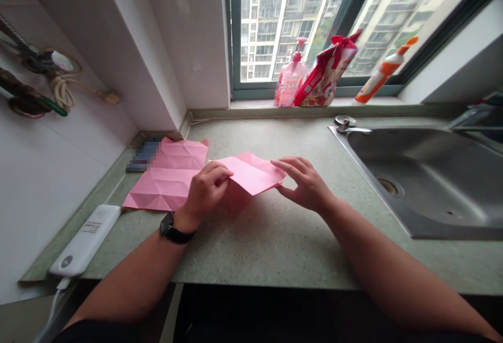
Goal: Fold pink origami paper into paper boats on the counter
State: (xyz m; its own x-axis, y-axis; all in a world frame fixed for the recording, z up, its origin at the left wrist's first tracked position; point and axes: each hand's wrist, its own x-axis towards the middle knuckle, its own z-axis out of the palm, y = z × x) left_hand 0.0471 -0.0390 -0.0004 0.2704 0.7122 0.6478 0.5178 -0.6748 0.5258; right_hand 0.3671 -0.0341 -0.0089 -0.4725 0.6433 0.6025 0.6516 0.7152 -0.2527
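Note:
A folded sheet of pink paper (253,175) is held up a little above the counter, its creased layers facing away from me. My left hand (208,186), with a black watch on the wrist, pinches the paper's left corner between thumb and fingers. At the right corner is my right hand (304,183), thumb below and fingers above, spread apart around the paper's edge; whether they press on it is hard to tell. Another pink sheet (168,175), unfolded and covered in creases, lies on the counter to the left.
A white power bank (86,241) with a cable lies at the counter's left edge. The steel sink (432,186) is on the right. On the windowsill stand a pink pump bottle (291,81), a red bag (326,76) and an orange-white bottle (381,76).

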